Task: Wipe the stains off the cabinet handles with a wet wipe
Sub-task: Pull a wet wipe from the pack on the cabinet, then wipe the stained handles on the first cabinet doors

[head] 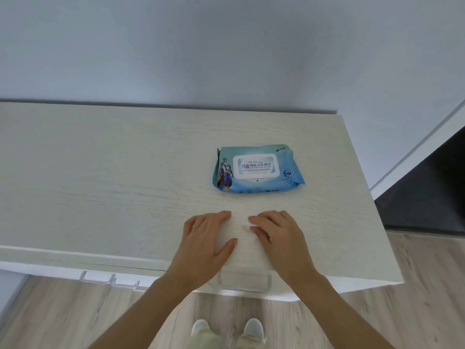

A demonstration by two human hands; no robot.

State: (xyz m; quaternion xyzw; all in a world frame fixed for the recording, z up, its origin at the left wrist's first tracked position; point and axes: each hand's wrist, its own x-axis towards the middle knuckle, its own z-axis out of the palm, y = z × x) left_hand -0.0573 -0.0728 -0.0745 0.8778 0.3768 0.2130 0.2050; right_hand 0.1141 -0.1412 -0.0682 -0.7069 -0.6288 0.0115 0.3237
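A white wet wipe (241,244) lies flat on the pale cabinet top (113,177), near its front edge. My left hand (203,244) rests on the wipe's left side with fingers fairly straight. My right hand (279,238) rests on its right side, fingers slightly bent. Behind the hands sits a blue pack of wet wipes (256,170), its flap closed. Clear cabinet handles stick out below the front edge: one (245,283) under my hands, others (110,279) to the left.
A plain wall rises behind the cabinet. The cabinet's right end (377,222) borders a dark surface (427,192). Wood floor (75,316) lies below, with my two shoes (226,328) at the bottom centre.
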